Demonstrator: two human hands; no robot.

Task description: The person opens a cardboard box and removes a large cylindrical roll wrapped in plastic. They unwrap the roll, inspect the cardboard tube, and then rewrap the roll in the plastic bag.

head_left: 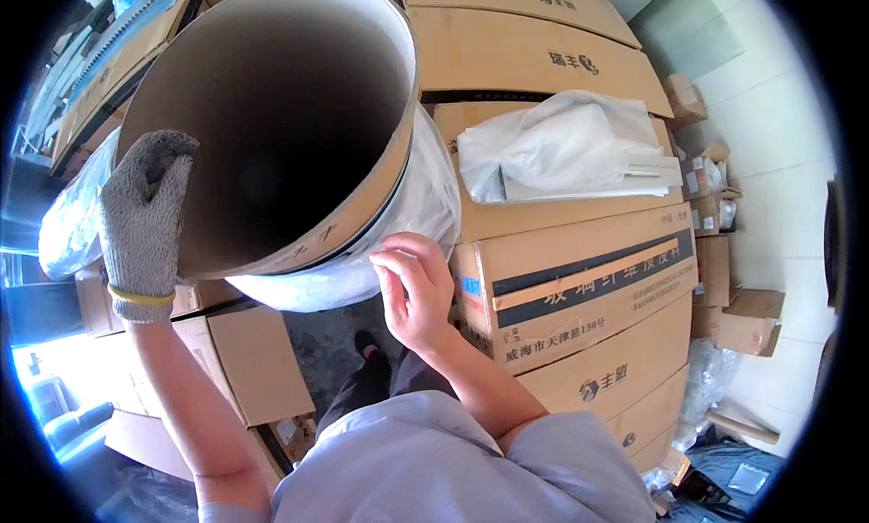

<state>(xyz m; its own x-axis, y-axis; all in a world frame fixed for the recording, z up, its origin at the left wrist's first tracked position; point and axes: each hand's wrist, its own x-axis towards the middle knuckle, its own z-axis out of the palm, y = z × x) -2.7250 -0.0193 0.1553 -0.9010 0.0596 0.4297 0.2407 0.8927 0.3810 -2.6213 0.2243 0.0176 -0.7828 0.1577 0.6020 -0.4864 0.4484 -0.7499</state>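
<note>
A wide brown cardboard tube (362,197), wrapped outside in clear plastic film (425,197), points its dark open end up at me. My left hand (140,220), in a grey knit glove with a yellow cuff band, grips the tube's left rim with its fingers hooked over the edge. Bare, my right hand (415,287) presses against the plastic wrap under the tube's lower right side, fingers curled on the film.
Stacked brown cardboard boxes (579,278) rise on the right, with a white plastic bag (561,147) lying on top. More open boxes (249,360) stand at lower left. Small cartons (724,278) line the white floor at far right. My foot shows on dark floor below.
</note>
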